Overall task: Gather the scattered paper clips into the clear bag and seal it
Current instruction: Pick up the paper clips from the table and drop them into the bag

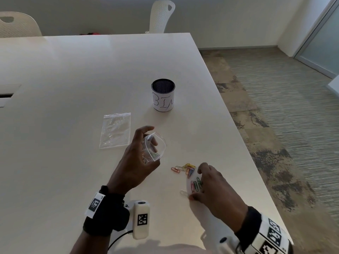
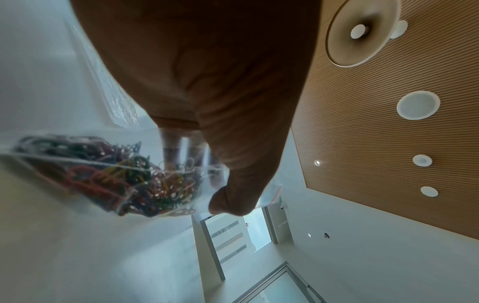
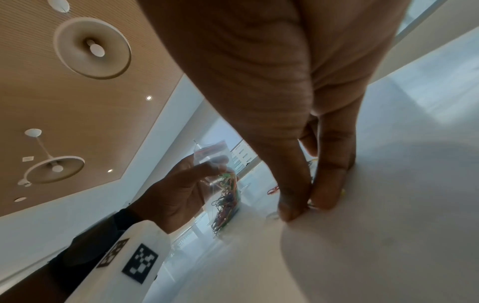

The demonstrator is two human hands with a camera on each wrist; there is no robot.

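My left hand (image 1: 136,162) holds a clear zip bag (image 1: 156,144) upright just above the white table (image 1: 73,79), its mouth gaping open. In the left wrist view the bag (image 2: 116,174) has a tangle of coloured paper clips in its bottom. Loose paper clips (image 1: 185,168) lie on the table to its right, with pink and green ones (image 1: 195,185) nearer me. My right hand (image 1: 211,182) is down on the table with thumb and fingers (image 3: 326,194) curled in around those nearer clips. The right wrist view shows the fingertips pressed on the surface, a clip edge showing between them.
A second clear bag (image 1: 115,130) lies flat on the table left of my left hand. A white cup marked BIN (image 1: 163,97) stands farther back. The table's right edge (image 1: 244,153) runs close to my right hand, with carpet beyond. White chairs stand at the far side.
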